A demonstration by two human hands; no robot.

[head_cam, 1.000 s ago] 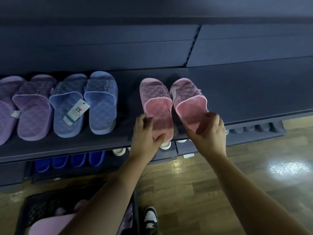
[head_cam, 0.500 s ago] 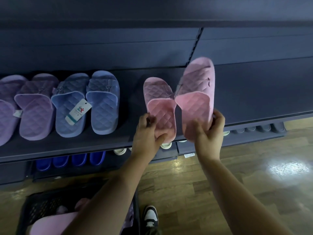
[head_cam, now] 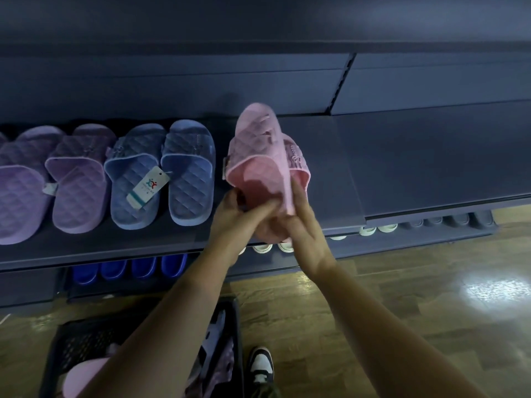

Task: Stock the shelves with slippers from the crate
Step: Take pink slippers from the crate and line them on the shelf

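Two pink quilted slippers point(head_cam: 258, 156) are pressed together, tilted up off the dark shelf point(head_cam: 416, 156). My left hand point(head_cam: 238, 216) grips their heel end from the left, and my right hand point(head_cam: 304, 231) holds them from the right, fingers along the sole edge. The heels are hidden behind my hands. To the left on the same shelf lie a blue pair point(head_cam: 163, 173) with a paper tag and a purple pair point(head_cam: 51, 179). The black crate point(head_cam: 74, 340) sits on the floor at the bottom left with pink slippers point(head_cam: 83, 377) in it.
The shelf is bare to the right of the pink pair. A lower shelf holds dark blue slippers point(head_cam: 129, 268) and white-soled ones point(head_cam: 370, 229). Wooden floor point(head_cam: 402, 297) lies below, with my shoe point(head_cam: 260, 366) beside the crate.
The right slipper was lifted off the shelf and swung left over the other one. Both pink slippers are now held together between my hands, raised at the toe end.
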